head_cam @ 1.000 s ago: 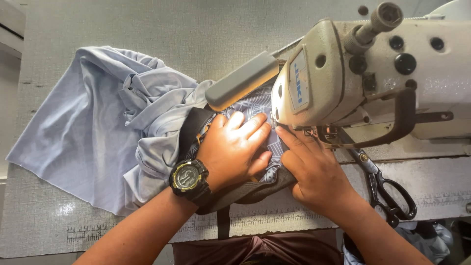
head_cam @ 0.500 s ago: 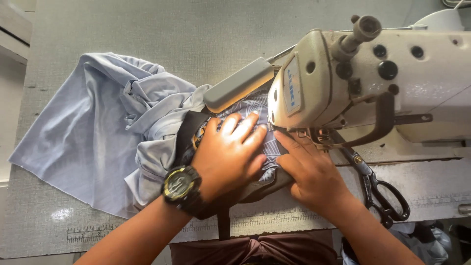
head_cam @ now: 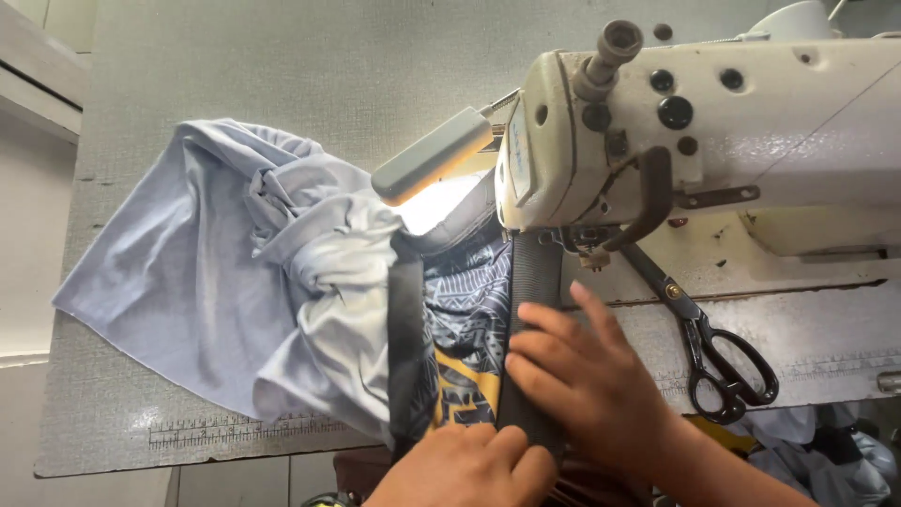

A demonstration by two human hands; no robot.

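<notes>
Hands low on garment at table [head_cam: 113, 441] near edge: our right hand [head_cam: 587, 376] spread flat, fingers pressing dark strip [head_cam: 533, 310] that runs up under sewing machine [head_cam: 713, 131] head; our left hand [head_cam: 465, 465] curled at strip's lower end, whether pinching it we cannot tell. Patterned blue-yellow cloth [head_cam: 469, 329] between two dark strips, pale grey fabric [head_cam: 235, 282] bunched left. Black scissors [head_cam: 713, 347] lie just right of right hand

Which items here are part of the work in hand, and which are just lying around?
In use: right hand and left hand on the dark strap; patterned garment; sewing machine.

Lying about: scissors; the garment's bunched light blue part.
</notes>
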